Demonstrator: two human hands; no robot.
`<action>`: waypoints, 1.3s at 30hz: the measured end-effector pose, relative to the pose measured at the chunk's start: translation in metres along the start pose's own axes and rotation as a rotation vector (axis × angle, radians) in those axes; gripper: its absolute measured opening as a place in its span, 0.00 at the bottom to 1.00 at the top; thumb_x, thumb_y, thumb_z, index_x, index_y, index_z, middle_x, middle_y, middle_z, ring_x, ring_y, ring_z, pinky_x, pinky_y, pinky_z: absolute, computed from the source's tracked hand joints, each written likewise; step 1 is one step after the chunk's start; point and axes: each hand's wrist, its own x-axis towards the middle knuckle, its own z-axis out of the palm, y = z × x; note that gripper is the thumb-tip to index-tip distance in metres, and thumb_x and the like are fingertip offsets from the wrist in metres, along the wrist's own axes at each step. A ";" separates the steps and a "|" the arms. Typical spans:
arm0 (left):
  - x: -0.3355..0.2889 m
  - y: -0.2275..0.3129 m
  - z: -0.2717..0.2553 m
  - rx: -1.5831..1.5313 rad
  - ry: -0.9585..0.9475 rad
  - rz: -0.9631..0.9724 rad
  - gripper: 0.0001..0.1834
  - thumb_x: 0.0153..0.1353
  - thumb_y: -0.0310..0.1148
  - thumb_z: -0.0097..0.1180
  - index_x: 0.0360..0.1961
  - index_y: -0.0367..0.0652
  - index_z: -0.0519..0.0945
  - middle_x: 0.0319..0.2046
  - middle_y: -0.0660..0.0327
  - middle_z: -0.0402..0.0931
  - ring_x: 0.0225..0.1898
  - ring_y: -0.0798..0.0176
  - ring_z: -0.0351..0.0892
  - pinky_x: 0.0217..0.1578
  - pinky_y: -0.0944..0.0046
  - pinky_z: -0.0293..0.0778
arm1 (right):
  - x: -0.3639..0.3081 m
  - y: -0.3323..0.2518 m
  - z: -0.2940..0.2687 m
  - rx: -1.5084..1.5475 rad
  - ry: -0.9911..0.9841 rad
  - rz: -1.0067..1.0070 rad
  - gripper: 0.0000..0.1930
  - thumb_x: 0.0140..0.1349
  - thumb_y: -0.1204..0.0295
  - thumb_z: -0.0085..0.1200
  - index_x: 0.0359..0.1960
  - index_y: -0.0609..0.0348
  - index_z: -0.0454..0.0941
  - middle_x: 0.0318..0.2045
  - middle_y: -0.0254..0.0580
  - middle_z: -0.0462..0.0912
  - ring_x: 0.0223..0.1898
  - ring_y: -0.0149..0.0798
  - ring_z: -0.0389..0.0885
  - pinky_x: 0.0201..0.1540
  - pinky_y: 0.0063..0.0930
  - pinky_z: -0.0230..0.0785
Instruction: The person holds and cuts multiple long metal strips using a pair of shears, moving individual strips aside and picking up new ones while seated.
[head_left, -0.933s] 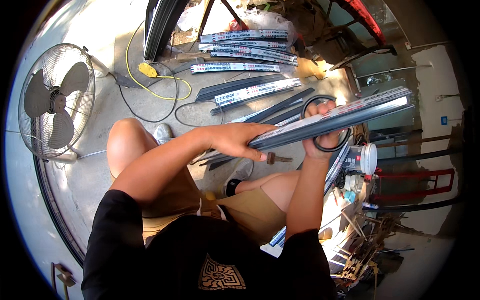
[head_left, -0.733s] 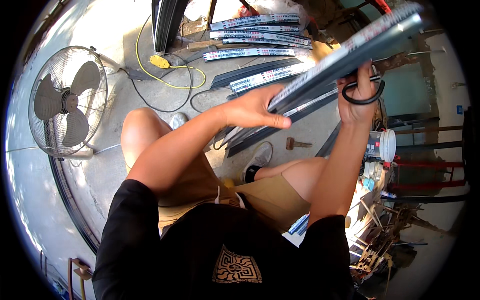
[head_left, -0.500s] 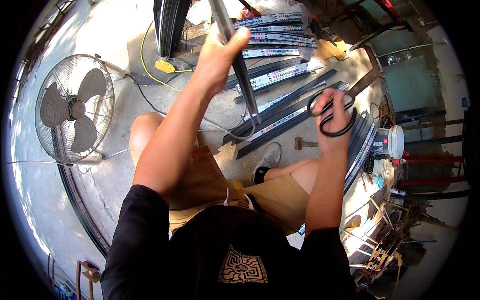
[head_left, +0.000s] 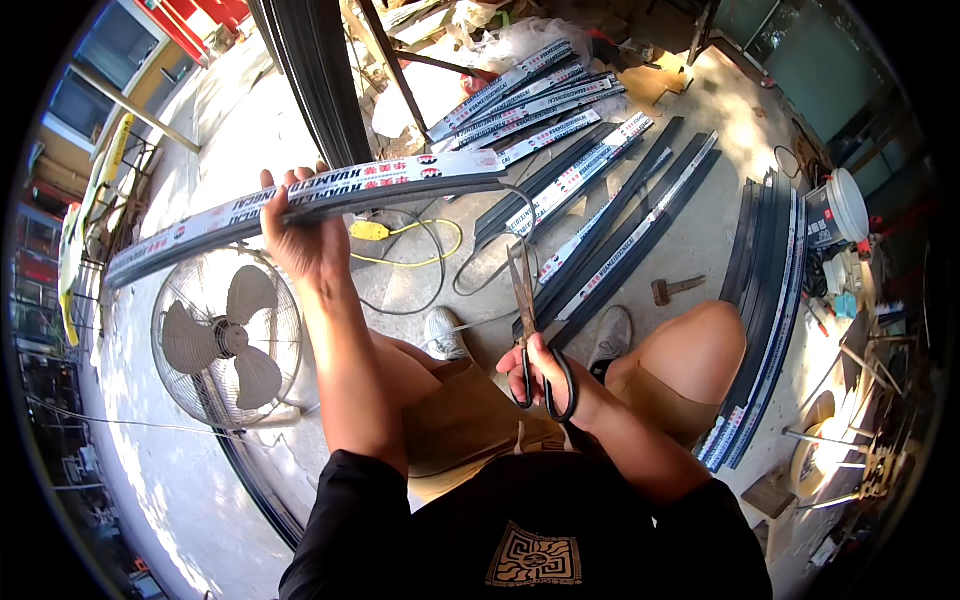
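My left hand [head_left: 305,235] grips a long dark metal strip [head_left: 400,180] with a white printed film on it. The strip lies level across the upper left, above a floor fan. My right hand [head_left: 545,365] holds black-handled scissors [head_left: 525,300] with the blades pointing up, over my knees. I am squatting on a concrete floor. Both my shoes show below the scissors.
Several more dark strips [head_left: 600,230] lie on the floor ahead and a curved stack [head_left: 765,330] runs along the right. A floor fan [head_left: 225,335] stands at left. A yellow cable [head_left: 400,235], a hammer [head_left: 675,290] and a white bucket [head_left: 835,210] are nearby.
My left hand swung the strip from upright at centre over to the left, now lying level. My right hand dropped with the scissors toward my lap. The view tilted down.
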 end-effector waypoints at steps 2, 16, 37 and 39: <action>-0.004 0.004 0.001 -0.035 -0.101 -0.025 0.24 0.57 0.20 0.64 0.57 0.36 0.81 0.41 0.52 0.78 0.49 0.51 0.78 0.73 0.39 0.64 | 0.005 -0.006 0.005 -0.038 -0.008 -0.021 0.37 0.82 0.37 0.26 0.53 0.59 0.76 0.30 0.29 0.79 0.32 0.23 0.73 0.38 0.20 0.64; -0.011 -0.004 0.009 -0.017 -0.285 -0.068 0.33 0.57 0.23 0.65 0.66 0.38 0.74 0.42 0.54 0.75 0.50 0.54 0.77 0.73 0.46 0.63 | 0.037 -0.044 0.015 0.125 0.193 -0.087 0.37 0.78 0.31 0.35 0.44 0.56 0.79 0.23 0.29 0.77 0.24 0.23 0.73 0.29 0.18 0.62; -0.018 -0.016 0.007 -0.009 -0.345 -0.131 0.36 0.56 0.23 0.63 0.69 0.41 0.73 0.43 0.56 0.75 0.50 0.56 0.78 0.74 0.45 0.62 | 0.045 -0.034 0.006 0.218 0.197 -0.114 0.37 0.77 0.31 0.34 0.38 0.54 0.76 0.21 0.28 0.73 0.22 0.25 0.71 0.26 0.19 0.60; -0.021 -0.019 0.008 0.003 -0.359 -0.160 0.34 0.55 0.21 0.64 0.67 0.39 0.77 0.42 0.56 0.77 0.50 0.56 0.78 0.74 0.47 0.61 | 0.044 -0.032 0.007 0.310 0.216 -0.083 0.37 0.76 0.29 0.34 0.35 0.52 0.75 0.19 0.27 0.70 0.21 0.26 0.70 0.25 0.21 0.59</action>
